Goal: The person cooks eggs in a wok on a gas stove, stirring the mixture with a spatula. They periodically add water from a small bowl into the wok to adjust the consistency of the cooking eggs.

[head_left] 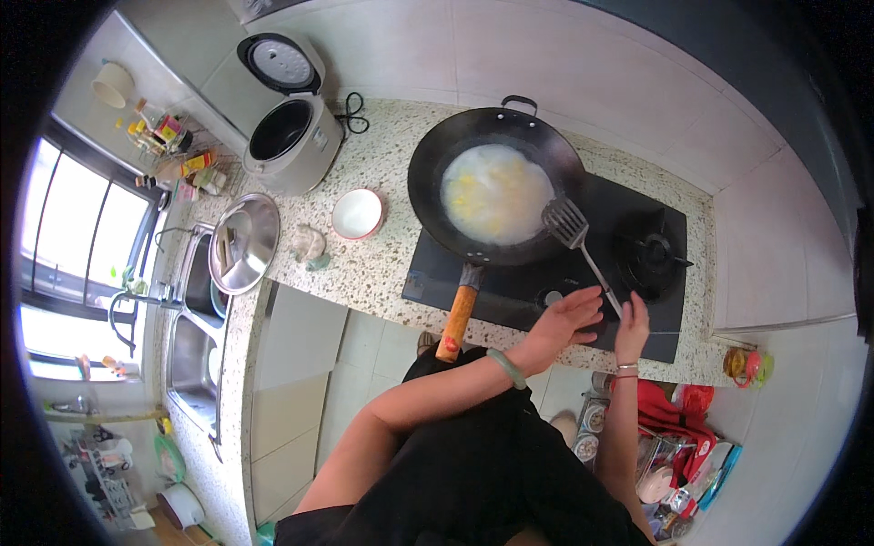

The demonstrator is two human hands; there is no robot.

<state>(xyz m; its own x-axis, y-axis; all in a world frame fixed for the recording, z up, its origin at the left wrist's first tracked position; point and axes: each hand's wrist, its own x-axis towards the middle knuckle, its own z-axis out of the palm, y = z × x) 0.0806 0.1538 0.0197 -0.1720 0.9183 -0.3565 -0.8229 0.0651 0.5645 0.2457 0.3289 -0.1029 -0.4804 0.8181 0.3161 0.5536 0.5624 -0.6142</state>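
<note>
Your right hand [633,333] grips the spatula [567,224], your left hand [563,322] spreads its fingers free beside it, and the food [493,189] already sits cloudy and yellowish in the wok [429,168], apparently not yet taken out.

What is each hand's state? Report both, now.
Left hand: open, holding nothing.
Right hand: appears closed, holding the slotted spatula near its handle end.
</note>
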